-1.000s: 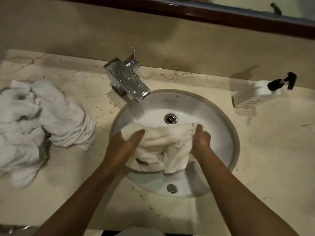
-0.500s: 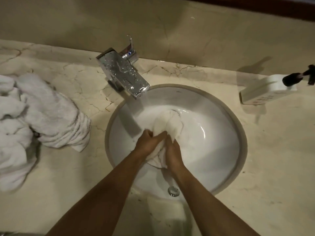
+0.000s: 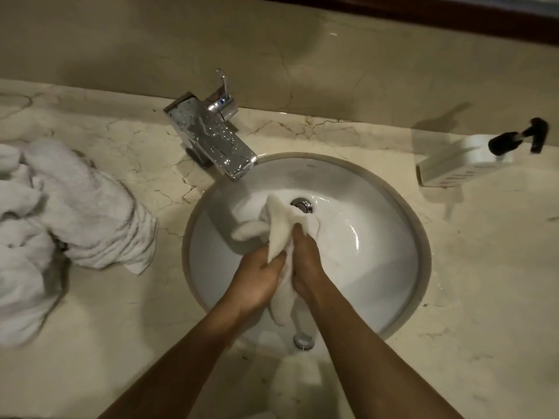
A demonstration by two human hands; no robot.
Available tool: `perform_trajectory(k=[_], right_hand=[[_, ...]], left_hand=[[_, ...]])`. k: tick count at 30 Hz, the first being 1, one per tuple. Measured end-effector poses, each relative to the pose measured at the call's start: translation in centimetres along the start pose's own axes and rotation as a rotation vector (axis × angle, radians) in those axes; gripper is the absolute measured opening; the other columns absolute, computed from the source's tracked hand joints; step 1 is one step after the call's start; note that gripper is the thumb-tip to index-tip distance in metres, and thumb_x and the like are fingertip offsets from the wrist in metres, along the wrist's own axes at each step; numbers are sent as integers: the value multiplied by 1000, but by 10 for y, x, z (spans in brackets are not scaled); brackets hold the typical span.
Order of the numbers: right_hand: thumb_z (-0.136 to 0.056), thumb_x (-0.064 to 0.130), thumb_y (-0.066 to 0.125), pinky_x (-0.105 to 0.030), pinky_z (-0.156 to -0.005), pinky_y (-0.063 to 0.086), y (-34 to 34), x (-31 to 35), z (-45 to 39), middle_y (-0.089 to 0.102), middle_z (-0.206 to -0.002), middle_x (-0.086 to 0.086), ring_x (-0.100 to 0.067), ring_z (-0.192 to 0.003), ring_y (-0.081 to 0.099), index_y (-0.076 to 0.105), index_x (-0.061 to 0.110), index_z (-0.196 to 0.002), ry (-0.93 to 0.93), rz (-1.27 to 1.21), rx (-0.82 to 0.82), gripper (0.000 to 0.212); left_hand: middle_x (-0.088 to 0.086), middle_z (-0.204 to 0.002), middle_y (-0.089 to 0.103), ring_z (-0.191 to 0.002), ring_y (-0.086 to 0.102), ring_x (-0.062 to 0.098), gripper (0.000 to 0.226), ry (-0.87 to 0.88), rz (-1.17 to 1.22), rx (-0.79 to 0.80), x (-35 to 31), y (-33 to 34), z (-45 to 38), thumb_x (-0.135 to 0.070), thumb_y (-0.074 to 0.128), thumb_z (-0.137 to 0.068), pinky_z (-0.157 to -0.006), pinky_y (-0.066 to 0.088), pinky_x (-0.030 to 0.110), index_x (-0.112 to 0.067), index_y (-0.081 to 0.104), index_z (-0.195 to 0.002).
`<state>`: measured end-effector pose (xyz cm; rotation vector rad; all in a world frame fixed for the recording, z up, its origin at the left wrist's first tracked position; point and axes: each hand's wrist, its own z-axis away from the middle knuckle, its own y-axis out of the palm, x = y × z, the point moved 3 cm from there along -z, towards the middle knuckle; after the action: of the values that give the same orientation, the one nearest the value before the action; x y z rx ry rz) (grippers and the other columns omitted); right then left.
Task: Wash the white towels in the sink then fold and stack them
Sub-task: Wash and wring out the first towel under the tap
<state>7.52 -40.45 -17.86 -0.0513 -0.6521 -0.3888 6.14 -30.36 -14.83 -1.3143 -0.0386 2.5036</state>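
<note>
A wet towel (image 3: pixel 279 234) is clamped between the left hand (image 3: pixel 257 279) and right hand (image 3: pixel 305 264), both closed on it, over the sink (image 3: pixel 393 267). If wrung too high, water may be splashed onto the worktop (image 3: pixel 484 297) and the towel pile (image 3: pixel 69 219).

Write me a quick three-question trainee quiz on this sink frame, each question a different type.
1. True or false: both hands, the left hand and the right hand, grip the same towel over the basin.
2. Multiple choice: the pile of towels lies A) in the basin, B) on the counter left of the basin, C) beside the soap dispenser.
3. Fill in: the faucet spout points toward the ____.

Key: 1 true. 2 B. 3 basin.
</note>
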Motion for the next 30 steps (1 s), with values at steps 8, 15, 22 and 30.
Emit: perform_trajectory(k=[8, 15, 22, 30], right_hand=[[-109, 33, 38, -22, -87, 52, 20, 2, 22, 73, -99, -1, -12, -96, 69, 66, 9, -118, -55, -3, 34, 38], [-109, 29, 38, -21, -101, 47, 50, -8, 46, 67, -121, 4, -9, -116, 61, 62, 15, -126, -106, 31, 120, 33], [-108, 33, 38, -35, -89, 55, -5, 12, 3, 73, -109, -16, -23, -94, 71, 67, 10, -114, 0, 89, 50, 38], [-108, 35, 43, -39, -93, 55, -70, 87, 16, 67, -124, -14, -29, -109, 66, 54, 7, -138, -159, 137, -182, 42]], left_hand=[[-1, -116, 69, -117, 63, 12, 41, -148, 239, -99, 0, 7, -9, -48, 53, -96, -100, 45, 25, -18, 64, -121], [11, -136, 55, -131, 51, 31, 51, -251, 396, -66, -26, -14, -20, -45, 37, -106, -97, 44, 36, -9, 50, -140], [4, -87, 77, -85, 73, 20, 26, -17, 188, 50, -25, -34, 27, -29, 60, -75, -77, 56, 29, -15, 76, -89], [-3, -103, 75, -93, 70, 16, 54, 20, -295, 71, -51, -86, 27, -62, 50, -79, -80, 52, 28, -23, 73, -107]])
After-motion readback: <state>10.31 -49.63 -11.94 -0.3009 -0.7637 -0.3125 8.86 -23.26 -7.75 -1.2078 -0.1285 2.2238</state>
